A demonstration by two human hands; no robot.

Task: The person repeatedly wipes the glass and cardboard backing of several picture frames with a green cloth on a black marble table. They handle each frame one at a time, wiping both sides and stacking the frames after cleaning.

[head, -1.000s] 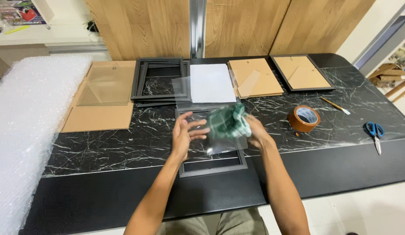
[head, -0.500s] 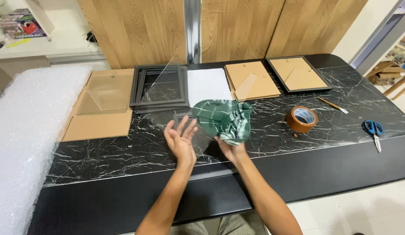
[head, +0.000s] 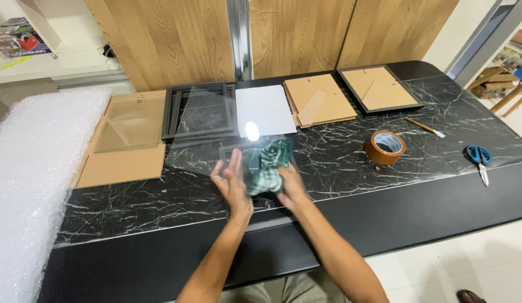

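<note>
Looking down over the black marbled desk (head: 418,185), we see the left hand (head: 232,182) spread flat, fingers extended, propping a clear glass pane (head: 216,132) that stands tilted above the desk, while the right hand (head: 289,188) is closed around a bunched green cloth (head: 265,164) pressed against the pane's face. A bright glare spot marks the glass near its upper part. Beneath the pane lies a dark picture frame (head: 255,210), partly hidden. Behind it we find a stack of black frames (head: 199,109), a white sheet (head: 265,109), brown backing boards (head: 318,101), and a frame with its backing fitted (head: 379,88); to the left lie cardboard with glass on top (head: 126,140) and bubble wrap (head: 28,185); to the right, a roll of brown tape (head: 384,147), a small brush (head: 422,127) and blue scissors (head: 479,160). We judge the main hazard to be slippage: the pane rests only against an open palm, so firm pressure from the cloth could push it off, dropping it onto the frame or cutting a finger on its bare edge.
</note>
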